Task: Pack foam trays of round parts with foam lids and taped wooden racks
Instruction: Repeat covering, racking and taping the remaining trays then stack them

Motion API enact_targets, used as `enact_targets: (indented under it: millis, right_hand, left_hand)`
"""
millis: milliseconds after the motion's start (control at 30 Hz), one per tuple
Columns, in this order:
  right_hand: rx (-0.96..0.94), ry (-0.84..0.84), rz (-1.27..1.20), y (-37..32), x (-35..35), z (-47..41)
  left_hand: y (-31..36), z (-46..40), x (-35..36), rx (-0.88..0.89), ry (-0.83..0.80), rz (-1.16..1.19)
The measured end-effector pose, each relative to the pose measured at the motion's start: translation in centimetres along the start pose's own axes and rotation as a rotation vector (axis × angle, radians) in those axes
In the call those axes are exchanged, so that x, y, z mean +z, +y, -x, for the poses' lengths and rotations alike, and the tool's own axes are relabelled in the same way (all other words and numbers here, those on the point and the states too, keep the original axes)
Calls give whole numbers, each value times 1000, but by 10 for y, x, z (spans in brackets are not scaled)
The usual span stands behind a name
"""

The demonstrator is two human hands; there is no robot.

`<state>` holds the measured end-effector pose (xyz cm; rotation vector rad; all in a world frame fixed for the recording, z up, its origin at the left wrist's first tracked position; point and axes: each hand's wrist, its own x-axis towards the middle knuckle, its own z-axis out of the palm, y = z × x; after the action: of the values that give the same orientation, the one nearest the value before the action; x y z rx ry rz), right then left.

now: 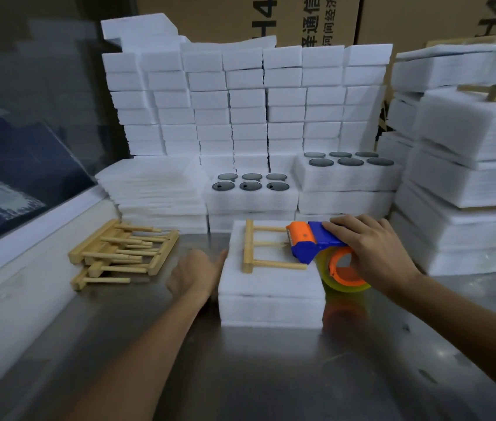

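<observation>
Cardboard boxes (316, 19) at top bear "H4"; tape dispenser (316, 243) is grasped by right hand (371, 253); left hand (198, 273), fingers released, touches foam pack (271, 287).

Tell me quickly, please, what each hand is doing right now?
Left hand: open, pressed against the left side of the foam pack.
Right hand: gripping the tape dispenser on the wooden rack.

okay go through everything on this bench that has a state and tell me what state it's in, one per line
Tape dispenser: gripped, head on the rack.
Wooden rack: flat on the lidded pack.
Lidded pack: closed, foam lid on.
Left hand: fingers against the pack's side.
Right hand: holds the dispenser.
Open trays: uncovered, round parts showing.
Spare racks: loose pile.
</observation>
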<state>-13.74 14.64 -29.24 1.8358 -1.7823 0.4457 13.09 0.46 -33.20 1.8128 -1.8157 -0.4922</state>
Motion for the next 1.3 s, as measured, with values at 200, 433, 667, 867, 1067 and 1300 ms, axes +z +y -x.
enact_targets:
  millis: [200, 433, 667, 867, 1067, 1300]
  right_hand:
    - [16, 46, -7, -8, -1, 3]
    - [24, 119, -18, -15, 6, 4]
    - [39, 176, -75, -19, 13, 4]
    - [51, 155, -83, -21, 11, 4]
    - [57, 133, -60, -30, 12, -1]
    - [21, 95, -90, -64, 23, -27]
  left_hand:
    - [-5, 13, -2, 221, 86, -404]
    - [0, 8, 3, 244, -66, -205]
    - [8, 3, -3, 61, -247, 361]
    - [28, 11, -20, -365, -540, 1010]
    - [37, 13, -29, -125, -590, 886]
    - [6, -8, -59, -80, -532, 785]
